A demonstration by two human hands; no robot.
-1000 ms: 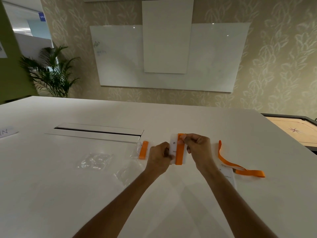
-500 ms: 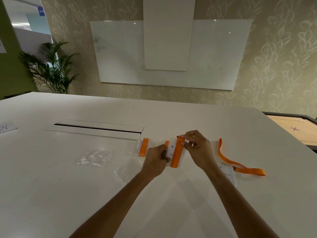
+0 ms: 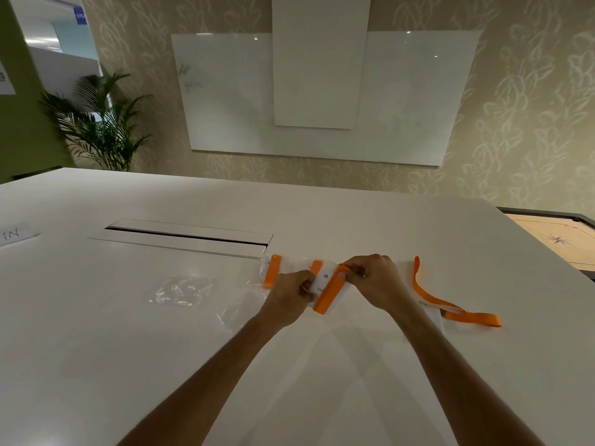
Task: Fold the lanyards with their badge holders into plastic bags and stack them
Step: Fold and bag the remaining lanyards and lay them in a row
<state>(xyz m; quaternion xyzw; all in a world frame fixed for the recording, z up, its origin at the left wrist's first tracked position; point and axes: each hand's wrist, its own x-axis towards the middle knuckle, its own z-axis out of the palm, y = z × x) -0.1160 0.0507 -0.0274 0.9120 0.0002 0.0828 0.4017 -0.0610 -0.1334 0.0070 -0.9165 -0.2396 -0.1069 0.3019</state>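
Observation:
Both hands hold one white badge holder (image 3: 323,279) with a folded orange lanyard (image 3: 329,294) laid across it, low over the white table (image 3: 128,349). My left hand (image 3: 289,299) pinches its left edge. My right hand (image 3: 375,280) grips the lanyard's top fold. Just left lies a bagged lanyard (image 3: 272,274) in clear plastic, with another orange piece (image 3: 316,267) showing beside it. An unfolded orange lanyard (image 3: 450,309) with its badge holder (image 3: 434,312) lies to the right. An empty clear bag (image 3: 182,289) rests further left, and another clear bag (image 3: 233,312) lies by my left wrist.
A long cable slot with a lid (image 3: 183,236) runs across the table behind the work spot. A paper label (image 3: 14,235) sits at the far left edge. A carrom board (image 3: 560,243) stands off the table's right side. A potted plant (image 3: 96,123) and a whiteboard (image 3: 322,98) are behind.
The badge holder with its folded lanyard has come down from upright toward the table and tilted. Both hands have kept hold of it and shifted slightly left toward the bagged one.

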